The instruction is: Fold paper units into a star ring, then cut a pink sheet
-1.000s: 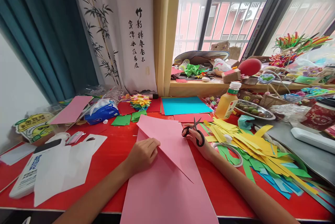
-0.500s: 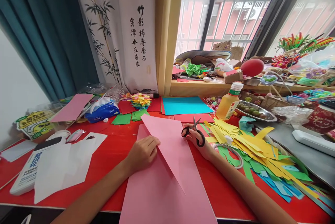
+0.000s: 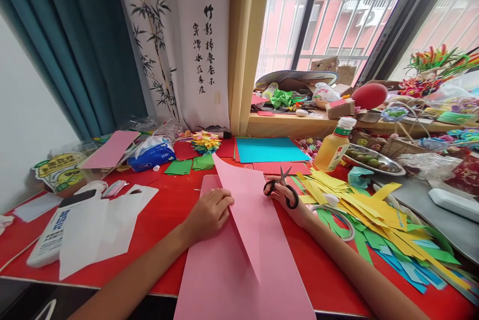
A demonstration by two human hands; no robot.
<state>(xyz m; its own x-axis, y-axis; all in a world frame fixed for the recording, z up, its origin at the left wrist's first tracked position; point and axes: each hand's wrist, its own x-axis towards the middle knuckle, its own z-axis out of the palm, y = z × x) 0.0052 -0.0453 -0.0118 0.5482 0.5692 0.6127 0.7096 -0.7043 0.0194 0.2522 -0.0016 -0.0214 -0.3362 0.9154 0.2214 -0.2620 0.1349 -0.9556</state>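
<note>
A large pink paper sheet (image 3: 245, 280) lies on the red table in front of me. Above it a second piece, a folded-up pink paper (image 3: 245, 200), stands tilted with one corner pointing down toward me. My left hand (image 3: 211, 212) is closed on the left edge of this raised paper, thumb side hidden. Black-handled scissors (image 3: 283, 187) hang on the fingers of my right hand (image 3: 290, 202), blades pointing up and slightly apart. The fingertips of that hand are at the raised paper's right edge; whether they pinch it I cannot tell.
Yellow paper strips (image 3: 352, 197) and green and blue ones spread on the right, beside a roll of tape (image 3: 350, 230). A juice bottle (image 3: 335, 145) stands behind them. Blue-green sheets (image 3: 271, 150) lie at the back. White paper (image 3: 101, 235) and a tissue pack (image 3: 151, 153) are left.
The view has shifted slightly, so everything appears a little farther right. The raised pink paper has turned a little more upright; both hands keep their holds.
</note>
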